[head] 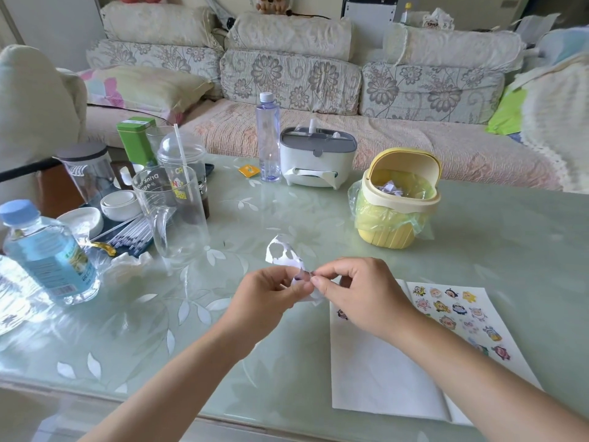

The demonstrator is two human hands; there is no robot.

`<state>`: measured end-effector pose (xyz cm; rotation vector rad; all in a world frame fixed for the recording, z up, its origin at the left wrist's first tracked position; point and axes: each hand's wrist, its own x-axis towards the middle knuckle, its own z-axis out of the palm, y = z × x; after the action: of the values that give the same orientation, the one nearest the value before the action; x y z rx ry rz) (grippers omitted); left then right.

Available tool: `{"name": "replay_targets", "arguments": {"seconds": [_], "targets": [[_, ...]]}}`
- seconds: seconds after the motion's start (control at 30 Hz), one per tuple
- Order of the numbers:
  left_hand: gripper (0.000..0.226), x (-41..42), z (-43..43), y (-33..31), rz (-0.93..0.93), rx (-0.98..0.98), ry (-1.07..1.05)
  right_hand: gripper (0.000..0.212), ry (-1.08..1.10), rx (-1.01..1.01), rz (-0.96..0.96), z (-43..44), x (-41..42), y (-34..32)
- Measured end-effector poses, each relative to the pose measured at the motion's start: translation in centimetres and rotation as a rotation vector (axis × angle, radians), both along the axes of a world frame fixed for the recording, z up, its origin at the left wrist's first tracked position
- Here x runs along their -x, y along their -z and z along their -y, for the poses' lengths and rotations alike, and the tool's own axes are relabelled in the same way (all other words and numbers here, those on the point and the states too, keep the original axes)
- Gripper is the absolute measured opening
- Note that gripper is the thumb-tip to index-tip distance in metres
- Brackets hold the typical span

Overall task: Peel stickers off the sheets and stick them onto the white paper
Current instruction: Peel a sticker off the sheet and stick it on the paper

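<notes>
Pale green glass with a leaf pattern covers the table (287,362), and a flowered sofa (287,81) runs along its far side. I take the yellow bin (396,199), lid tipped open and lined with a plastic bag, as my marker. Nearer to me than the bin and a little to its left, both my hands are raised over the table, their fingertips meeting. My left hand (267,301) pinches a curled sticker sheet (282,253), white and full of cut-out holes, which stands up above my fingers. My right hand (360,295) has thumb and forefinger pressed together on a small dark sticker (299,277) at the sheet's lower edge, the other fingers curled. The white paper (376,371) lies flat on the table nearer to me than the bin, under my right forearm. One small sticker shows near its top left corner, and rows of cartoon stickers (459,314) cover its right part. Beyond the bin to the left stands a white and grey tissue box (317,161), with a clear bottle (268,138) beside it. Far left of the bin are a glass mug (172,212) and a blue-capped water bottle (47,253).
</notes>
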<state>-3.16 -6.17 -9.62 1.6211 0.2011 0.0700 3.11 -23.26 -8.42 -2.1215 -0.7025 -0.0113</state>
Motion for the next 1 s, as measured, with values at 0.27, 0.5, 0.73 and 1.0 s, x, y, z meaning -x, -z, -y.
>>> {"name": "replay_targets", "arguments": {"seconds": [0.27,0.5,0.73,1.0], "targets": [[0.005,-0.1,0.0,0.3,-0.032,-0.108,0.05,0.01,0.096,0.159,0.328,0.0,0.5,0.1],[0.017,0.1,0.5,-0.2,-0.085,-0.142,-0.032,0.016,0.106,0.297,0.832,-0.1,-0.3,0.8],[0.01,-0.7,-2.4,1.0,0.416,-0.895,-0.213,0.008,-0.116,0.543,0.901,-0.5,-1.1,2.7],[0.032,-0.9,-3.1,3.9,0.17,-1.096,0.312,0.02,-0.114,0.478,0.697,-0.9,-0.3,4.7]]}}
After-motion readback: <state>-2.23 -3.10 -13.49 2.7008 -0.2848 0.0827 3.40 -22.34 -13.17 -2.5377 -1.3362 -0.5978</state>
